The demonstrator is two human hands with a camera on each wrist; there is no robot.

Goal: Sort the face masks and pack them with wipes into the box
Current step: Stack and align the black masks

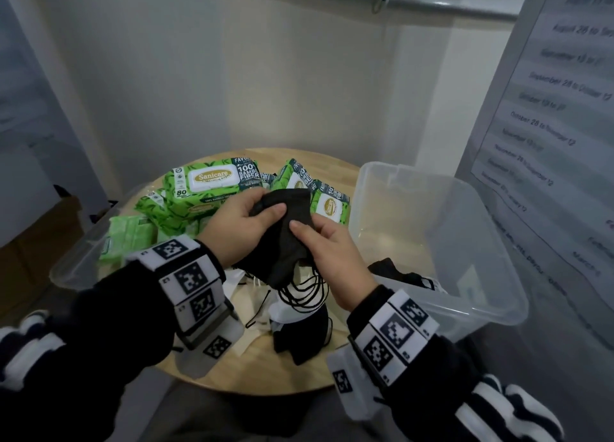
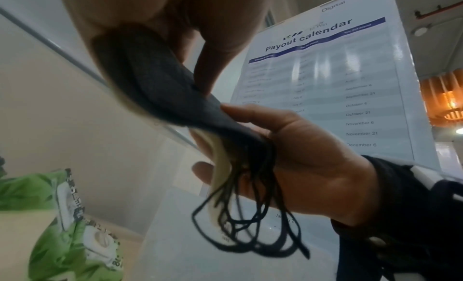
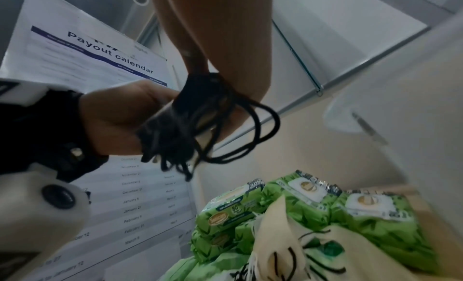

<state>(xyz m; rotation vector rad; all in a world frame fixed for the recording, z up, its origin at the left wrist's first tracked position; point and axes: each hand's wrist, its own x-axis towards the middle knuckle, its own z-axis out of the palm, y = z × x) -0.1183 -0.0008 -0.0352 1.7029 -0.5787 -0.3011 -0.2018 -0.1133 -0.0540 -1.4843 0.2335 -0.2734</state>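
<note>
Both hands hold a stack of black face masks above the round wooden table. My left hand grips the stack's upper end, thumb on top. My right hand pinches its lower end, where black ear loops dangle. From the left wrist view the stack shows dark grey, with loops hanging below my right hand. In the right wrist view the loops hang beside my left hand. Green wipes packs lie heaped at the back. The clear plastic box stands to the right.
More masks, white and black, lie on the table under my hands. A black mask lies inside the box. A clear lid or tray sits at the left. A payout calendar poster stands at the right.
</note>
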